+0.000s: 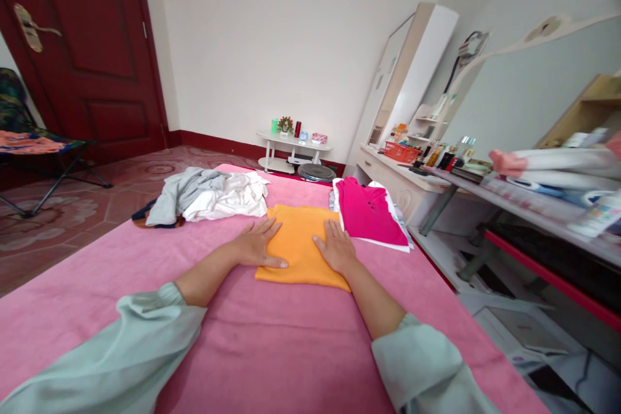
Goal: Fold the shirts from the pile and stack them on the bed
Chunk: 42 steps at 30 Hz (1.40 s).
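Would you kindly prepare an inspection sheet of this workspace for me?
Surface: pink cover, lightly creased.
Job's things: orange cloth, lying flat.
Clutter: rumpled pile of grey and white clothes at left; magenta garment laid out at right.
Hands: left hand and right hand rest, fingers spread, on opposite sides of the orange cloth.
Cables: dark cord-like strip below a wall fixture, possibly a cable.
Surroundings: dark red door, low white table, red basket.

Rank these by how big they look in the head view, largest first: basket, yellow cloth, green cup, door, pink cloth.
1. Door
2. Yellow cloth
3. Pink cloth
4. Basket
5. Green cup

No two look alike in size.
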Motion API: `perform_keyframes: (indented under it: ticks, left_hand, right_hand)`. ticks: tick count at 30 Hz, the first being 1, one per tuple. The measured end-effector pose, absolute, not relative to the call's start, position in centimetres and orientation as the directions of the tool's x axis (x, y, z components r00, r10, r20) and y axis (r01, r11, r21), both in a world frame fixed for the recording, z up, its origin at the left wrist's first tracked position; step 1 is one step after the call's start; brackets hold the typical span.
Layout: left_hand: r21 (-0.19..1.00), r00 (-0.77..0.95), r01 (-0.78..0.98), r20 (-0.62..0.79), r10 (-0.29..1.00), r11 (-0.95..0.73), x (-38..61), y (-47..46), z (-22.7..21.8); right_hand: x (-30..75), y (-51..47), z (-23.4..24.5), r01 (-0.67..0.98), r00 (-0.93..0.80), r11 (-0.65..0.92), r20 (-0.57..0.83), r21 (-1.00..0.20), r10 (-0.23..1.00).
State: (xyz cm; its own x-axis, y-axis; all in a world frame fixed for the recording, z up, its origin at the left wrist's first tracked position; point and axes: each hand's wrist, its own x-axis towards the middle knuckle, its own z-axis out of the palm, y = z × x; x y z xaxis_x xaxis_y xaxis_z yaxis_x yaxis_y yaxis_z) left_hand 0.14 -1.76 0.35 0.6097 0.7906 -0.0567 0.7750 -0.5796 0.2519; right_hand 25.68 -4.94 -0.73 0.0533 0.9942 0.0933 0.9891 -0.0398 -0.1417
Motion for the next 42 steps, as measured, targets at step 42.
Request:
perform_keyframes:
  ticks: [42]
  left_hand:
    - [0.279, 0.501, 0.812, 0.115, 0.858, -0.512, 1.4, -3.5, 0.7]
  right_hand:
    - [24.4, -8.2, 0.7, 0.965, -0.135, 0.163, 0.143, -0.207, 0.98]
